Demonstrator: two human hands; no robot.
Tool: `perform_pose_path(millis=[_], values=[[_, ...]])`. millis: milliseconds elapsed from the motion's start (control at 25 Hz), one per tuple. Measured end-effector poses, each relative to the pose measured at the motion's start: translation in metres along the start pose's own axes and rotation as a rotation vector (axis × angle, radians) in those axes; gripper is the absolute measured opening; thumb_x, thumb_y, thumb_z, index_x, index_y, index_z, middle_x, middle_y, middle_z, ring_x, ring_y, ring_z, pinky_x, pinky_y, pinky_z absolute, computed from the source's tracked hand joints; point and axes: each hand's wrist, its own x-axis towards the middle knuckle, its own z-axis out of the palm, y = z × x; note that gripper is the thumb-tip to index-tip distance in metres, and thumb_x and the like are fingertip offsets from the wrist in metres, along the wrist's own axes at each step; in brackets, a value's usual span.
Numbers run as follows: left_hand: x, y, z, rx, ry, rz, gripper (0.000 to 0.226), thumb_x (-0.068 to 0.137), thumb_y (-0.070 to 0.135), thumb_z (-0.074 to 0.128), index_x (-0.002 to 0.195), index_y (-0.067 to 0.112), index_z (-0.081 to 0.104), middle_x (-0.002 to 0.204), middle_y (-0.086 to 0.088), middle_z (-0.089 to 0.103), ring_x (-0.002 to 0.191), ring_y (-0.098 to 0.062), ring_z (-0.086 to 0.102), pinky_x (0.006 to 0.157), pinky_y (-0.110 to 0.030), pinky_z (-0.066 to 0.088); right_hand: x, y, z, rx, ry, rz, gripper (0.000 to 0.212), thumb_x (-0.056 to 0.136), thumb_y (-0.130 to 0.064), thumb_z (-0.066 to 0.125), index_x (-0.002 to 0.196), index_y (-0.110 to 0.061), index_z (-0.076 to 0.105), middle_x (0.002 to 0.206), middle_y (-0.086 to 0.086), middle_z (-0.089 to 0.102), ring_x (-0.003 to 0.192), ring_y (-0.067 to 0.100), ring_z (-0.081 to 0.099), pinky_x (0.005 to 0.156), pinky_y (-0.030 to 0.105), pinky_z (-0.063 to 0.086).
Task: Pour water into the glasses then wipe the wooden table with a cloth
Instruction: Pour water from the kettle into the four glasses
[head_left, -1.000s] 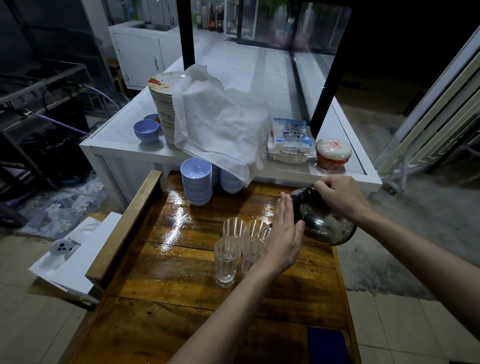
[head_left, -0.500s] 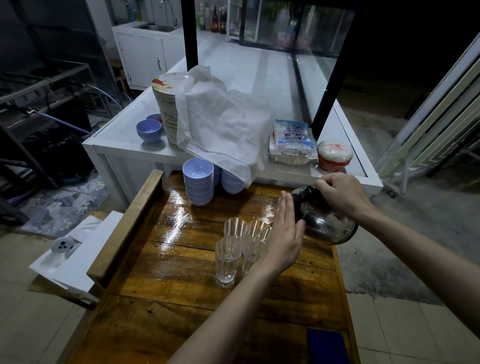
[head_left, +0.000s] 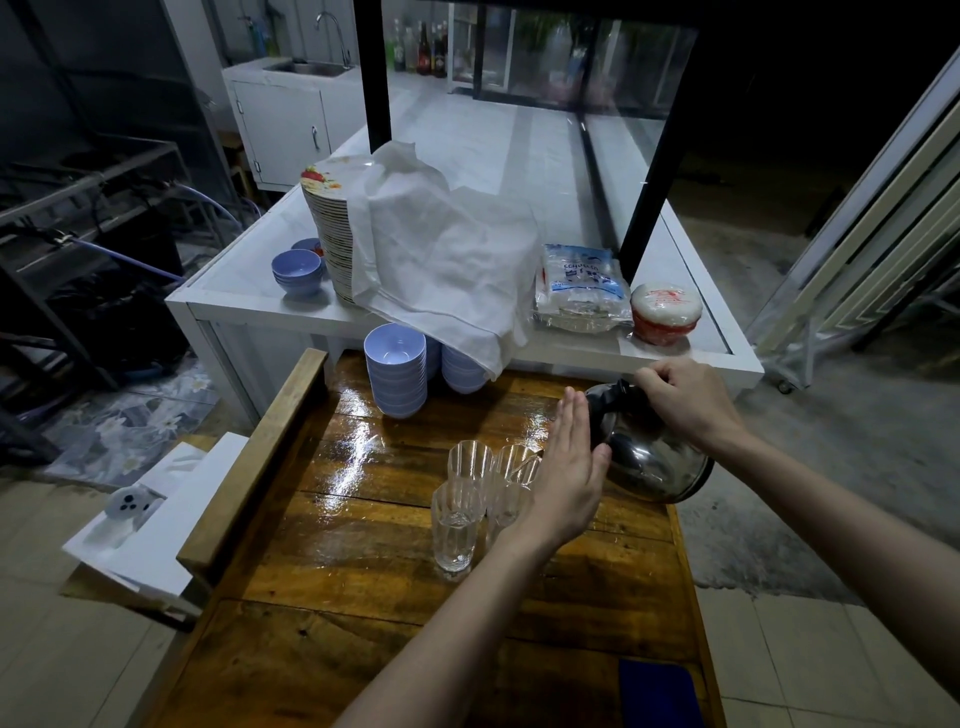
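Several clear ribbed glasses (head_left: 470, 467) stand clustered in the middle of the wet wooden table (head_left: 363, 561). The nearest glass (head_left: 454, 525) has water in its lower part. My right hand (head_left: 685, 402) grips the top handle of a shiny steel kettle (head_left: 654, 457), tilted toward the glasses. My left hand (head_left: 566, 473) is flat with fingers straight, pressed against the kettle's dark lid and spout side, covering the glasses behind it. A dark blue cloth (head_left: 657, 693) lies at the table's near right corner.
Stacks of lilac bowls (head_left: 397, 374) stand at the table's far edge. Behind, a white counter (head_left: 244, 306) carries a plate stack (head_left: 330, 234) under a white cloth (head_left: 441, 260), a plastic packet (head_left: 582, 286) and a red-white tub (head_left: 665, 312). A raised wooden rail (head_left: 254, 457) borders the left.
Both hands and the kettle stay almost where they were. The view has shifted only slightly.
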Motion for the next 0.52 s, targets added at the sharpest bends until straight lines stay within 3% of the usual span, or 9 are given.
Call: perform_pose_path(millis=[160, 320, 520], values=[[-0.0018, 0.0002, 0.0023, 0.026, -0.014, 0.008, 0.062, 0.103, 0.032, 0.026, 0.150, 0.019, -0.012, 0.157, 0.005, -0.020, 0.142, -0.002, -0.021, 0.116, -0.022, -0.009, -0.0009, 0.0035, -0.0002, 0.003, -0.001, 0.001, 0.041, 0.089, -0.024, 0.054, 0.060, 0.004, 0.061, 0.063, 0.020, 0.064, 0.059, 0.034, 0.060, 0.055, 0.042, 0.047], [-0.0033, 0.0048, 0.0021, 0.005, -0.011, 0.017, 0.062, 0.103, 0.031, 0.026, 0.150, 0.018, -0.012, 0.156, 0.006, -0.021, 0.141, -0.002, -0.021, 0.115, -0.022, -0.010, -0.0011, 0.0020, -0.0030, -0.006, -0.001, 0.014, 0.039, 0.089, -0.022, 0.053, 0.059, 0.002, 0.061, 0.062, 0.019, 0.064, 0.053, 0.024, 0.053, 0.050, 0.033, 0.037], [-0.0044, 0.0052, 0.0001, -0.001, -0.010, 0.011, 0.062, 0.103, 0.032, 0.027, 0.150, 0.018, -0.012, 0.157, 0.005, -0.020, 0.141, -0.002, -0.021, 0.114, -0.019, -0.011, -0.0029, -0.0046, -0.0056, -0.021, -0.010, -0.007, 0.037, 0.091, -0.021, 0.052, 0.063, -0.002, 0.068, 0.063, 0.014, 0.066, 0.057, 0.023, 0.056, 0.048, 0.027, 0.034]])
